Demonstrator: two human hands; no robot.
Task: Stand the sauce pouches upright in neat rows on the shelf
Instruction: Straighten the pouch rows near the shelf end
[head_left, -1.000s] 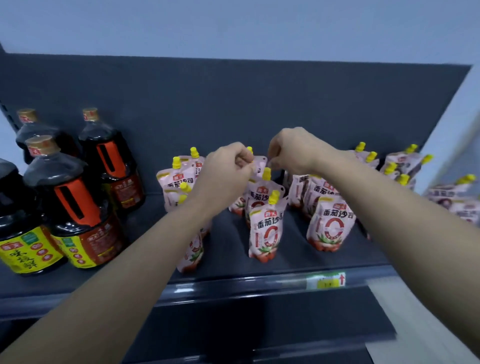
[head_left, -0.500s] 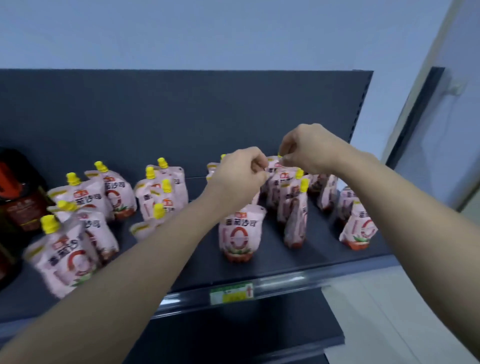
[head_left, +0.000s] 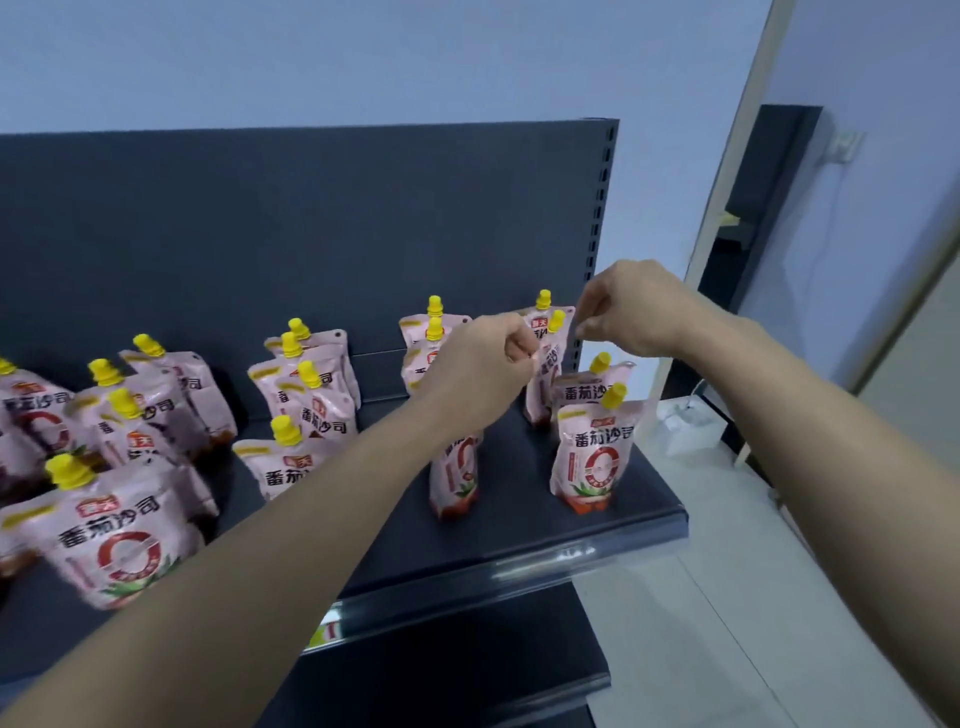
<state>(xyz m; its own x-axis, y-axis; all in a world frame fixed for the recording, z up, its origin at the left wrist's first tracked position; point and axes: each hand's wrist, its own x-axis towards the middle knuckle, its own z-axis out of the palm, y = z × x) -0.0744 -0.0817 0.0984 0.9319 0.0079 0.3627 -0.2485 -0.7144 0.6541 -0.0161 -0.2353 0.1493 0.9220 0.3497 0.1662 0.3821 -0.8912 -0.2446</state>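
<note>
Sauce pouches (head_left: 592, 457): were stood in loose rows along the shelf (head_left: 519, 519); the leftmost were blurred and cut off.
Held pouch (head_left: 548, 364): far right, partly hidden.
Left hand (head_left: 480, 364): curled, top-left corner pinched.
Right hand (head_left: 636, 312): top-right corner pinched.

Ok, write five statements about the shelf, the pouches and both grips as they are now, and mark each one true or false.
1. The left grip and right grip each pinch a top corner of the back-right pouch. True.
2. The pouch caps are red. False: the caps are yellow.
3. The front-right pouch stands upright on the shelf. True.
4. The shelf's back panel is white. False: the back panel is dark grey.
5. The right grip rests flat on the shelf. False: it is raised above the shelf, at pouch-top height.
</note>
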